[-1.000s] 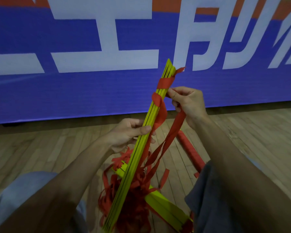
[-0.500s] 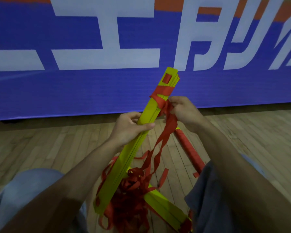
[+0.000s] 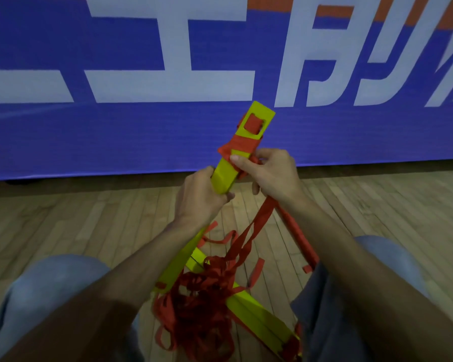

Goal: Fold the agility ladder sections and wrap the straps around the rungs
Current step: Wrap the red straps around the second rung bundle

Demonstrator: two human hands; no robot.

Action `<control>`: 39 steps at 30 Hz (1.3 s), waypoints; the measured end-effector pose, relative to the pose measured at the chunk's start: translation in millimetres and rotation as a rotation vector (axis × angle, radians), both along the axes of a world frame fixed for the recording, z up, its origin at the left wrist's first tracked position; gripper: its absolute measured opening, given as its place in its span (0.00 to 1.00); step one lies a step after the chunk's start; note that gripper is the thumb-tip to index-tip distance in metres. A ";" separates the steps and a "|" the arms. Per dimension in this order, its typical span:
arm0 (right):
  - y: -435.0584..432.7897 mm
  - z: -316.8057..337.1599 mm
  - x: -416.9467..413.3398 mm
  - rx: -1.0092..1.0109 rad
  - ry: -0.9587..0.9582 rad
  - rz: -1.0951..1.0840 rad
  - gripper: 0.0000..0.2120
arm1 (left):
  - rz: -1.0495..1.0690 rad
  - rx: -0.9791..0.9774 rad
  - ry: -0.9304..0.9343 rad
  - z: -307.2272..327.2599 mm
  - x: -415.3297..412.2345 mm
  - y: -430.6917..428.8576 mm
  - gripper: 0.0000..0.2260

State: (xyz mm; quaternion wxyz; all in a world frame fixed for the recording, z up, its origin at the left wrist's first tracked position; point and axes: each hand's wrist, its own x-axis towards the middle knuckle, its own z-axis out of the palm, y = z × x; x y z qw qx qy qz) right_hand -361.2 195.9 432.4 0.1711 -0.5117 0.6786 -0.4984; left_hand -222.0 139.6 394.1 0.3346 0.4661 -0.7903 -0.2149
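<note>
Left hand [image 3: 202,197] clamps the rungs [image 3: 224,176] mid-frame, bundle slanting up to the right. Right hand [image 3: 272,176], just right and nearer the top end, pinches the strap [image 3: 242,147] against the wrap; slack hangs to lower centre, so I'd wind downward next

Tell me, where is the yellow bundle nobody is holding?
In the head view the loose yellow bundle lies on the wooden floor, low and right of centre, partly under the tangled red straps.
</note>
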 end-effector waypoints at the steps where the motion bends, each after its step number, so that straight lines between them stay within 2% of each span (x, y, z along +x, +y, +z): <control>1: -2.4 0.3 0.2 -0.032 -0.032 0.012 0.15 | -0.006 0.020 0.007 -1.4 -0.6 -0.7 0.16; 4: -7.1 0.7 -2.6 -0.114 -0.124 0.046 0.07 | -0.074 0.111 0.053 -3.3 -4.3 -0.3 0.17; 8: -5.2 3.5 -14.4 -0.161 -0.227 0.049 0.06 | -0.266 0.224 0.197 -0.3 -6.1 2.0 0.12; 11: 0.3 11.7 -22.5 -0.215 -0.328 0.087 0.07 | -0.439 0.472 0.473 5.6 -3.3 3.3 0.09; 14: 5.7 18.2 -29.4 -0.260 -0.415 0.137 0.09 | -0.588 0.781 0.653 7.6 -3.0 4.4 0.18; 20: 4.8 19.0 -34.8 -0.290 -0.524 0.182 0.13 | -0.805 1.046 0.662 -12.8 -11.5 8.3 0.17; 22: 4.9 19.1 -36.7 -0.279 -0.556 0.207 0.16 | -0.783 1.045 0.665 -14.5 -14.4 9.2 0.17; 24: 4.9 18.6 -39.1 -0.276 -0.577 0.249 0.18 | -0.778 1.019 0.642 -13.2 -14.7 7.4 0.23; 26: 3.8 16.9 -42.2 -0.277 -0.584 0.304 0.15 | -0.772 0.981 0.617 -10.3 -11.1 4.4 0.30; 28: 3.5 15.5 -45.7 -0.278 -0.557 0.362 0.10 | -0.754 0.923 0.585 -5.7 -6.5 3.0 0.32; 31: 2.0 14.0 -51.1 -0.240 -0.513 0.395 0.08 | -0.680 0.809 0.541 2.0 -0.8 2.3 0.23; 34: -0.1 11.3 -51.9 -0.187 -0.426 0.341 0.12 | -0.578 0.732 0.480 10.5 4.8 4.7 0.10; 39: 1.2 7.8 -56.9 -0.043 -0.329 0.290 0.09 | -0.532 0.676 0.393 18.9 12.2 2.3 0.10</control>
